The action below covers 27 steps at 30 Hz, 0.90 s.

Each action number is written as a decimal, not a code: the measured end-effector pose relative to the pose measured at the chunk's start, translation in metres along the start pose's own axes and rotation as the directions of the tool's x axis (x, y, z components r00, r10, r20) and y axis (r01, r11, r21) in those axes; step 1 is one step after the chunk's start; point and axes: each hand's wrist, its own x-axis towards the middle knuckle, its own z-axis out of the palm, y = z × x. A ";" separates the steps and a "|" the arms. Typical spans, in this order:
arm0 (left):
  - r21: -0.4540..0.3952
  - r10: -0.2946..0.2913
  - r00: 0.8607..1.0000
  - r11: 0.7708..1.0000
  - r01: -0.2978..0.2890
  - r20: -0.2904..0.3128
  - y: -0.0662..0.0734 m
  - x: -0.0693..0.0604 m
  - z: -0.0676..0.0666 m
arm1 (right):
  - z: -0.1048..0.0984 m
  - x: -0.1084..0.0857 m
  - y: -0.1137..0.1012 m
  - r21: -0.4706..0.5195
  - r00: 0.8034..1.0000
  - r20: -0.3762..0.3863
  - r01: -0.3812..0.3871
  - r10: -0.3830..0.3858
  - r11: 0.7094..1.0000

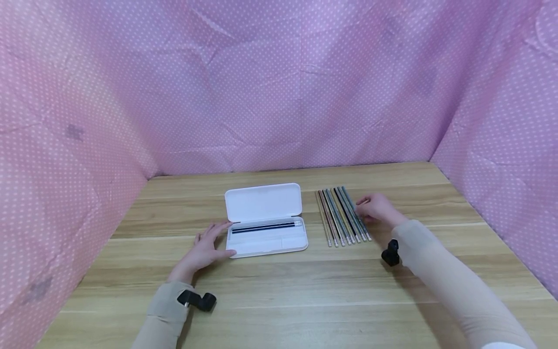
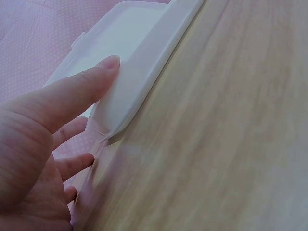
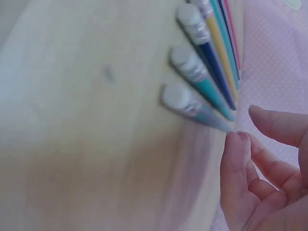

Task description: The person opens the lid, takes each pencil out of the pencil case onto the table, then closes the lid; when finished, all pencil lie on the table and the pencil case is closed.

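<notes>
A white pencil case (image 1: 267, 245) lies with its lid (image 1: 263, 202) raised. Two dark pencils (image 1: 263, 227) rest along the hinge side inside it. My left hand (image 1: 203, 250) is spread at the case's left end; its thumb (image 2: 91, 84) touches the near wall and the other fingers reach toward the hinge side. Right of the case, several pencils (image 1: 342, 218) lie side by side, their white erasers toward me. My right hand (image 1: 376, 208) is beside the rightmost pencil (image 3: 195, 109), thumb apart from the bent index finger. Whether a fingertip touches that pencil I cannot tell.
The wooden table (image 1: 283, 305) extends around the case and pencils. Pink dotted cloth (image 1: 279, 97) hangs behind it and along both sides. Each wrist carries a small black camera, one at the left wrist (image 1: 198, 299) and one at the right wrist (image 1: 391, 253).
</notes>
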 end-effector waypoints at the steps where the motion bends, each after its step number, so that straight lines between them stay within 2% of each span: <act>1: -0.001 -0.001 1.000 1.000 0.001 0.000 0.000 0.000 0.000 | 0.001 0.000 -0.002 -0.004 1.000 -0.002 0.003 -0.003 1.000; 5: 0.002 -0.002 1.000 1.000 0.002 0.001 -0.001 0.000 0.001 | 0.006 -0.001 -0.013 -0.080 0.999 -0.013 0.046 -0.048 0.996; 9: 0.000 0.001 1.000 1.000 -0.001 0.002 -0.001 0.000 0.001 | 0.018 -0.002 -0.026 -0.169 0.992 -0.021 0.117 -0.122 0.979; 14: 0.001 -0.008 1.000 1.000 0.008 0.005 -0.001 0.000 0.000 | 0.037 0.000 -0.045 -0.177 0.985 -0.013 0.166 -0.170 0.970; 19: 0.004 -0.010 1.000 1.000 0.009 0.010 -0.001 -0.001 0.000 | 0.058 0.002 -0.068 -0.217 0.972 -0.008 0.229 -0.237 0.949; 23: 0.010 -0.002 1.000 1.000 0.002 0.005 0.000 0.000 0.000 | 0.074 0.003 -0.082 -0.196 0.951 0.023 0.307 -0.308 0.931; 27: 0.016 -0.004 1.000 1.000 0.004 0.005 0.000 0.001 0.001 | 0.092 0.005 -0.092 -0.190 0.940 0.077 0.342 -0.334 0.920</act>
